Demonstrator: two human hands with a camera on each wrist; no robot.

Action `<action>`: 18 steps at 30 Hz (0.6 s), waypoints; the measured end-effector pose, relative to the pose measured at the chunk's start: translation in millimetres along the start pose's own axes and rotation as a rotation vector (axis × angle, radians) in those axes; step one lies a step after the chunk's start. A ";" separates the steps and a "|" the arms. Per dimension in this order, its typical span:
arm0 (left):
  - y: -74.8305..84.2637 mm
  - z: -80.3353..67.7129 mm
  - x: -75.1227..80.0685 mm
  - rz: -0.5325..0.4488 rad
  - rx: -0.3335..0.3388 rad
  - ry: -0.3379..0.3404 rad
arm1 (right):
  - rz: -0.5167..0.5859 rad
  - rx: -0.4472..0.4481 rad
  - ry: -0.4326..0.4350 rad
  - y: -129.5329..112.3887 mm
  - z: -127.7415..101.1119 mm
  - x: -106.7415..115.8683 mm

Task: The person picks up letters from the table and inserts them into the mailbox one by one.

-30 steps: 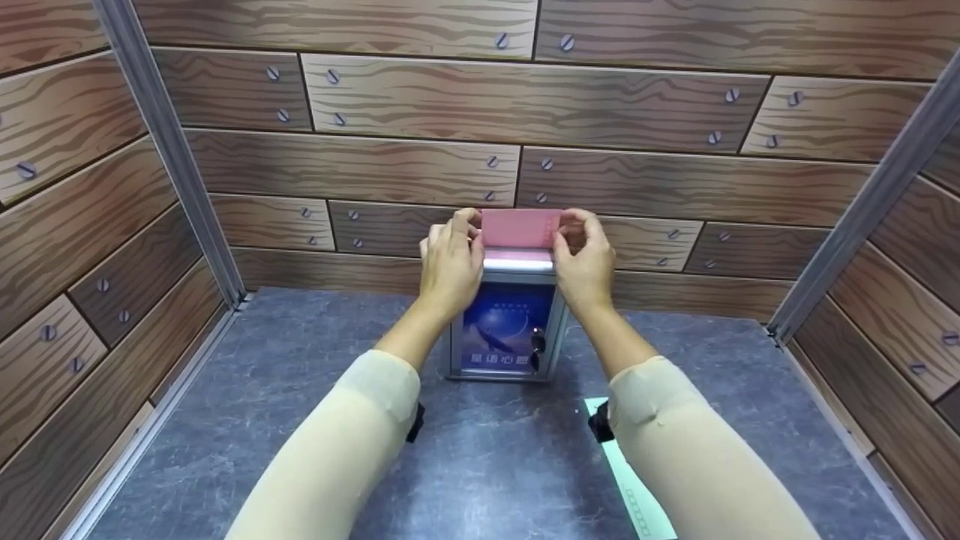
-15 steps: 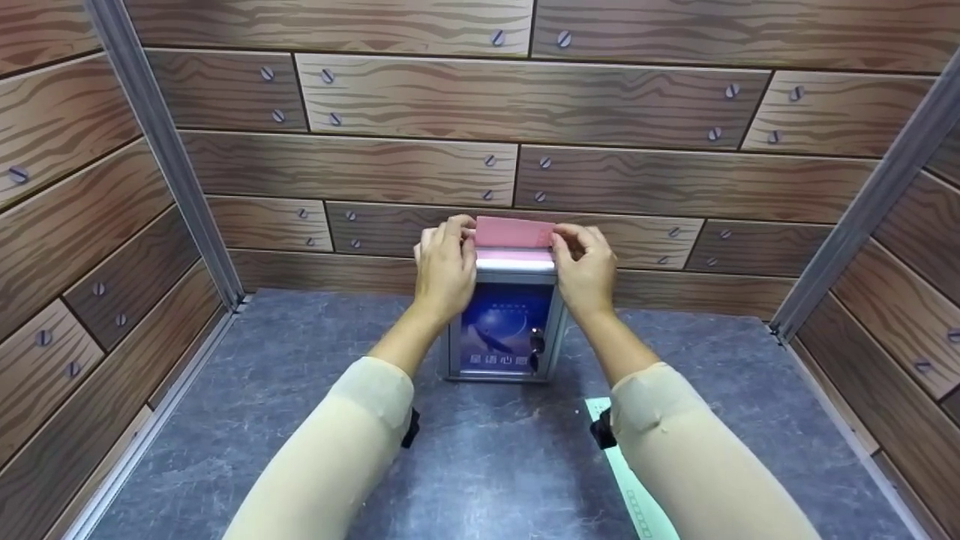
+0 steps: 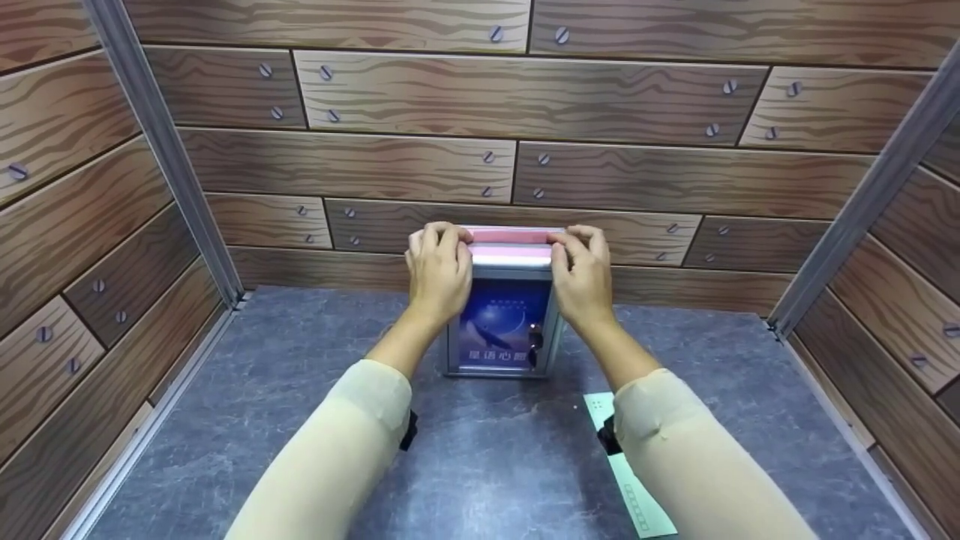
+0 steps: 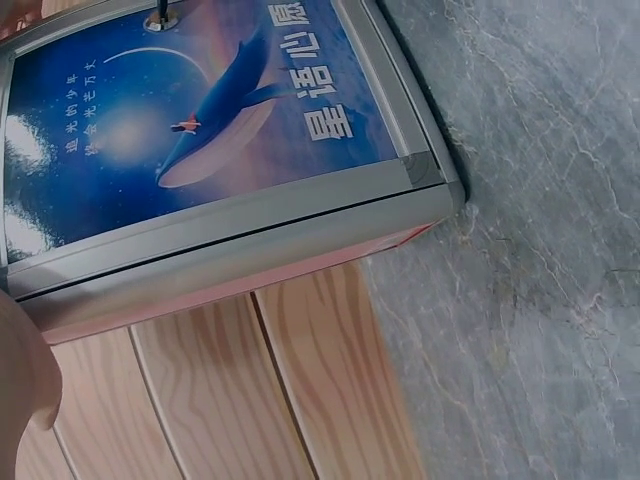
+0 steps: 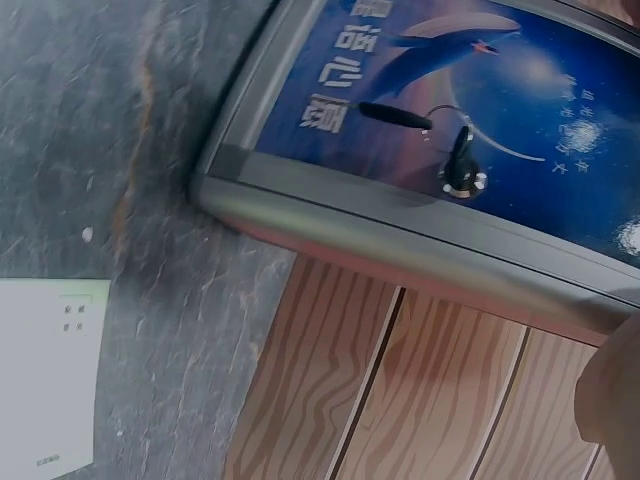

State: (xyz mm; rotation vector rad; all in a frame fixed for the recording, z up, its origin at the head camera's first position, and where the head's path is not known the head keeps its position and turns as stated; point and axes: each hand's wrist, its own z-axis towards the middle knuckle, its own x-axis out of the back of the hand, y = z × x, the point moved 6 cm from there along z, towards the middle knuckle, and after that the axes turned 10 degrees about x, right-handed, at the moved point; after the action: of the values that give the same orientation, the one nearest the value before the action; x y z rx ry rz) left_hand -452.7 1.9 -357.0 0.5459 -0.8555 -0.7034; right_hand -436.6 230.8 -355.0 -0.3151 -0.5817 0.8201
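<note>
A metal-framed box [image 3: 499, 322] stands upright near the back wall, its blue front showing a whale and white characters. At its top, the narrow upper strip of a pink envelope [image 3: 510, 236] shows; the rest is hidden in or behind the box. My left hand [image 3: 440, 274] holds the strip's left end with curled fingers, close against the box's top corner. At the right end, my right hand [image 3: 586, 277] pinches it between thumb and fingers. Only part of the left hand [image 4: 25, 385] enters the left wrist view, and a bit of the right hand [image 5: 610, 390] the right one.
A pale green envelope [image 3: 634, 480] lies on the grey marbled table [image 3: 480, 450], partly under the right forearm. Keys [image 5: 462, 165] hang from the lock on the box's front. Wood-patterned walls [image 3: 420, 165] enclose the back and both sides.
The pink envelope has gone down at the box's top, from a tall panel to a thin strip. Both hands have sunk with it, closer to the top.
</note>
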 end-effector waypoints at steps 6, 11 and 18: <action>-1.8 -3.3 2.9 -0.001 0.023 -0.001 | -0.027 0.050 -0.005 -2.3 -7.1 2.3; -2.9 -8.1 7.6 -0.038 0.039 0.032 | 0.028 -0.025 0.001 4.3 -13.2 8.6; -7.9 -21.4 17.9 -0.151 0.071 0.172 | 0.073 -0.132 0.087 19.2 -23.6 35.0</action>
State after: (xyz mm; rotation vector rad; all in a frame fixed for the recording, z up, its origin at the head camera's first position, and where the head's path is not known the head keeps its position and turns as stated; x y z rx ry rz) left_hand -429.4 -13.3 -365.5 0.7296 -0.6848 -0.7540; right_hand -415.0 268.8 -370.4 -0.4931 -0.5464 0.8353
